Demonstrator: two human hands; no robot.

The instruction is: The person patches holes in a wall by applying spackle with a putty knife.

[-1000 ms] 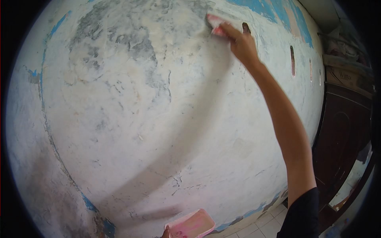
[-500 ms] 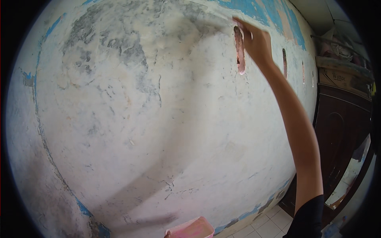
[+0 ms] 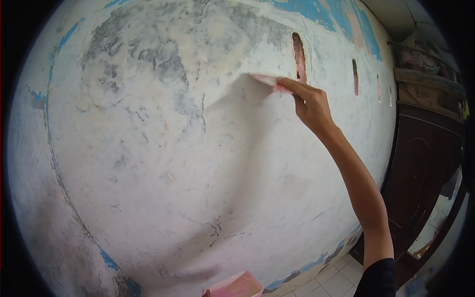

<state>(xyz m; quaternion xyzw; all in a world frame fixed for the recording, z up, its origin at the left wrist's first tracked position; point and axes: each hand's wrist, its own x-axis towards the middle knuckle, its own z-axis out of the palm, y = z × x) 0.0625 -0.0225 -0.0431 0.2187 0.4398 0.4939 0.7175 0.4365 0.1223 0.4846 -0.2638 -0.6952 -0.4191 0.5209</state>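
Note:
My right hand (image 3: 312, 103) grips a flat, pink-smeared putty scraper (image 3: 269, 82). Its edge lies against or very close to the whitish wall (image 3: 237, 163), just below and left of a narrow slot (image 3: 299, 54) cut through to reddish material. Grey patches (image 3: 168, 64) show through the pale coating at the upper left. At the lower edge is a pink plastic tub (image 3: 236, 286) with pinkish smears inside. Only a bit of my left hand (image 3: 206, 293) shows, a digit closed on the tub's left side; the rest is out of the picture.
More slots (image 3: 355, 77) run along the wall to the right. Blue paint (image 3: 316, 14) remains near the top. A dark wooden cabinet (image 3: 415, 163) with a cardboard box (image 3: 429, 99) on top stands at the right. White floor tiles (image 3: 336, 284) lie at the wall's foot.
My right hand has come down the wall from the slot's top to its lower end, and the scraper now shows clearly. The tub has shifted slightly left in the picture.

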